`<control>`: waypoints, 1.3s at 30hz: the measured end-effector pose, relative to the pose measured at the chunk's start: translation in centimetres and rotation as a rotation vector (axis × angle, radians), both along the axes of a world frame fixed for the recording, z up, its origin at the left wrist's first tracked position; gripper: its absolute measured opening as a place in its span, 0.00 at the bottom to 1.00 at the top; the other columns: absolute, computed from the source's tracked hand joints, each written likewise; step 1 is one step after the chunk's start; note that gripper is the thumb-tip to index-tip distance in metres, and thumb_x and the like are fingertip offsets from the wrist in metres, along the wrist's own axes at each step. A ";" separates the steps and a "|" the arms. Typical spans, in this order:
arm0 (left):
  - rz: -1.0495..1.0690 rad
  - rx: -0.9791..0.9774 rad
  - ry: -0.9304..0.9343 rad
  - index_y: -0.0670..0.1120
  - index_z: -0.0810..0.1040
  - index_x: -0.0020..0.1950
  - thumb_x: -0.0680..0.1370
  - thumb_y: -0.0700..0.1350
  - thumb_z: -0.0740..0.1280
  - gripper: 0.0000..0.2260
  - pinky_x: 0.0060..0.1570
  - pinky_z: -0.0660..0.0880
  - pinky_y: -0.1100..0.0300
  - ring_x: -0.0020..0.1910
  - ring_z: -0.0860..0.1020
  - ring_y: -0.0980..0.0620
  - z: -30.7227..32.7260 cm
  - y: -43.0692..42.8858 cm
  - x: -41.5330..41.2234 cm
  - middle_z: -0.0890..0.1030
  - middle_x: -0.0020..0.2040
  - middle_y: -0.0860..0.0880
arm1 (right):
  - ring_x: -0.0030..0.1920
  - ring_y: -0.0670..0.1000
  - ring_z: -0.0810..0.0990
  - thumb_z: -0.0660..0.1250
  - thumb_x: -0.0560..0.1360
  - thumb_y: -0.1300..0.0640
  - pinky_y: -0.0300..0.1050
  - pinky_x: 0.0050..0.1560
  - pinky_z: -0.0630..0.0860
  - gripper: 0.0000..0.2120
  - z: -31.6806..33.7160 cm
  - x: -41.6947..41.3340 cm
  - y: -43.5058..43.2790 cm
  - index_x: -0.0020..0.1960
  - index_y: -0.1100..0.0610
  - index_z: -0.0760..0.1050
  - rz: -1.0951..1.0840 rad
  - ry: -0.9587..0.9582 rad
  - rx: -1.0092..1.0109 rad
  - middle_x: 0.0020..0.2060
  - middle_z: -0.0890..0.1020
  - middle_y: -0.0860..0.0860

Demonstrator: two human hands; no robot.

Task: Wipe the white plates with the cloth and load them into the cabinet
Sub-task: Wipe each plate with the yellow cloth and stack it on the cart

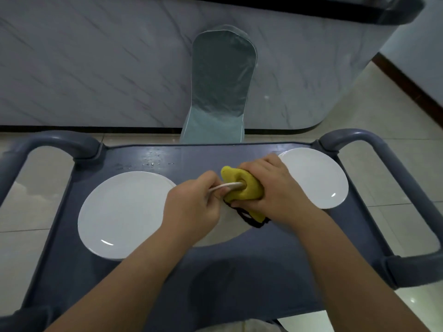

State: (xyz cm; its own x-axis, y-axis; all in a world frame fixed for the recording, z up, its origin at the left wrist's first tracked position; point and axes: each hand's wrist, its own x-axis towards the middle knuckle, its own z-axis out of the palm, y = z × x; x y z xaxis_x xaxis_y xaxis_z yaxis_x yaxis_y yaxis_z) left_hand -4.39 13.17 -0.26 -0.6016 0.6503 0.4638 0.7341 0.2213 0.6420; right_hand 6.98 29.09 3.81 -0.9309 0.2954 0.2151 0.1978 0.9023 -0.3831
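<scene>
- Slippage looks like the main danger. The held plate (224,186) shows only as a thin pale rim above the middle of the trolley top (239,271). It is caught at one end by the left hand (191,204) and wrapped at the other in the yellow cloth (242,190). If that rim is damp or slick, a hard rub could pull it out of the pinch and drop it.
- Knocking is the next risk. A second plate (124,212) lies flat toward the left edge, just beside the left forearm. A third plate (316,176) lies in the far right corner, just beside the right hand (271,188). A wide stroke of either elbow could shove one of them toward an edge.
- Water drops (153,163) sit near the far edge, so I judge the surface may be damp enough for a plate to skate on it.
- The left hand is closed, its fingers curled round the rim.
- The right hand is closed over the bunched cloth, squeezing it round the rim. A dark-trimmed tail of cloth hangs below the wrist and could snag.
- A pale curved patch shows beneath both wrists. I cannot tell whether it is the lower part of the held plate or another plate lying flat.
- No cabinet is in sight from here, so loading seems not yet begun for these three.
</scene>
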 end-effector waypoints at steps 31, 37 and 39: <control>-0.090 0.104 0.117 0.47 0.81 0.40 0.76 0.51 0.66 0.10 0.31 0.73 0.57 0.31 0.75 0.50 1.1 0.7 0.0 0.78 0.31 0.52 | 0.46 0.38 0.77 0.78 0.60 0.41 0.30 0.44 0.71 0.22 -1.2 2.0 -1.7 0.51 0.37 0.75 -0.186 0.262 -0.371 0.44 0.79 0.34; 0.418 0.487 -0.732 0.51 0.77 0.41 0.79 0.52 0.65 0.09 0.37 0.72 0.62 0.34 0.73 0.60 -0.8 0.3 0.7 0.78 0.34 0.58 | 0.50 0.47 0.84 0.82 0.59 0.51 0.39 0.45 0.80 0.26 -3.5 4.1 -1.6 0.55 0.47 0.79 -0.481 0.591 -1.120 0.49 0.85 0.45; 0.399 0.360 -0.775 0.49 0.74 0.42 0.81 0.50 0.63 0.09 0.38 0.70 0.58 0.34 0.72 0.60 -3.0 0.1 2.0 0.76 0.34 0.57 | 0.51 0.52 0.84 0.80 0.61 0.54 0.45 0.47 0.81 0.23 -5.0 4.8 -2.2 0.54 0.51 0.80 -0.599 0.559 -1.151 0.47 0.86 0.47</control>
